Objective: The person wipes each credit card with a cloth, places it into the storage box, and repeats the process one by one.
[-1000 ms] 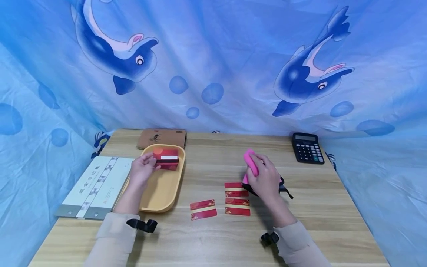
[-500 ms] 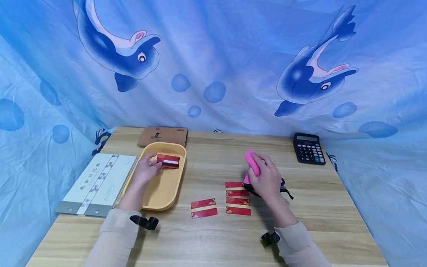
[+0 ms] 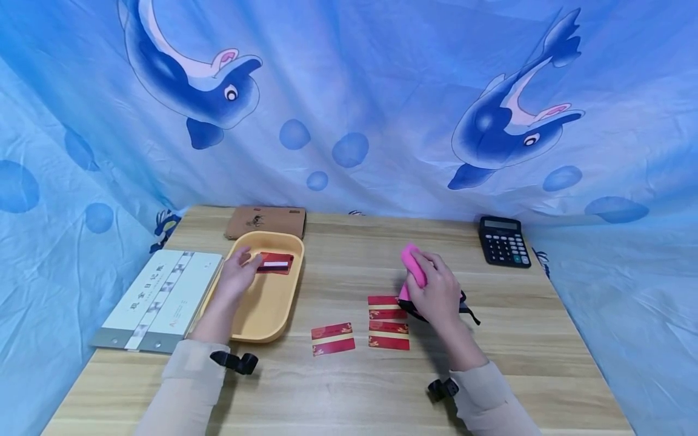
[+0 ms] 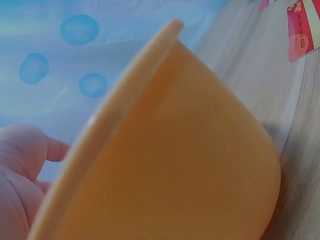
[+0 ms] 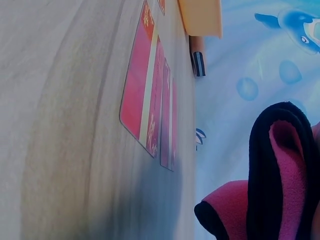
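Observation:
Over the left part of the yellow tray is my left hand, fingers loosely bent with nothing held. Just off its fingertips, a red card with a dark stripe and a white strip lies at the tray's far end. In the left wrist view, the tray wall hides part of the hand. My right hand grips a folded pink cloth, whose black edging shows in the right wrist view. Part of the cloth hangs beneath the hand, next to a red card.
Two more red cards lie on the wooden table. A white and grey ledger book is left of the tray, a brown wallet behind it. A black calculator stands at the back right.
My left hand has lowered the red card into the tray and let it go, then drawn slightly back to the left. The right hand keeps hold of the pink cloth in the same place.

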`<state>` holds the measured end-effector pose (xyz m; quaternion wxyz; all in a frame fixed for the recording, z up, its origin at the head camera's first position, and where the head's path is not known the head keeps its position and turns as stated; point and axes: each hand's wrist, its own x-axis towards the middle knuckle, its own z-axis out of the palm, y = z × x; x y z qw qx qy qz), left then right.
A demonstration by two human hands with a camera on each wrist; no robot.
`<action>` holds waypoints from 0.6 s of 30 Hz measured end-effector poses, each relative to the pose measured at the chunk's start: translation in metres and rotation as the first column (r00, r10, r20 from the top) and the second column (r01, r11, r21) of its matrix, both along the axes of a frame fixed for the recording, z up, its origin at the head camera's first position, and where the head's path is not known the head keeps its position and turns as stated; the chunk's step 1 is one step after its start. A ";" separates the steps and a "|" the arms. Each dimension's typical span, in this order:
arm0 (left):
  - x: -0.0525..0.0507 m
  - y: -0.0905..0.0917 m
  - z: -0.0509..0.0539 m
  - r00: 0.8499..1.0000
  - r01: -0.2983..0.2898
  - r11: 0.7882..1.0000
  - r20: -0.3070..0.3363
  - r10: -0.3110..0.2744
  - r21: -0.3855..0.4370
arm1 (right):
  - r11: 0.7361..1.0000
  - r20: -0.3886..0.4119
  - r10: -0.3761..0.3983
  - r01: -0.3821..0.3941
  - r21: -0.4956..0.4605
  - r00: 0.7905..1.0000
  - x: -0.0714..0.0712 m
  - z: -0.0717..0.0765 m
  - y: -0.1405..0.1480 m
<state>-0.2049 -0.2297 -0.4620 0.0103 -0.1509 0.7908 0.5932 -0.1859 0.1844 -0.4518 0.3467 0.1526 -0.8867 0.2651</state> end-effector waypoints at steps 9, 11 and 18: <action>0.010 0.032 0.031 0.960 0.013 0.997 -0.279 -0.035 -0.080 | 1.000 -0.039 -0.005 0.004 -0.027 0.999 -0.002 0.002 0.006; 0.013 0.044 0.037 0.927 0.051 0.992 -0.365 -0.089 -0.111 | 0.999 -0.035 -0.005 0.004 -0.033 0.999 -0.002 0.003 0.007; 0.027 0.085 0.046 0.825 0.223 0.959 -0.491 -0.280 -0.173 | 0.999 0.029 -0.018 0.020 -0.047 0.999 0.003 0.006 0.011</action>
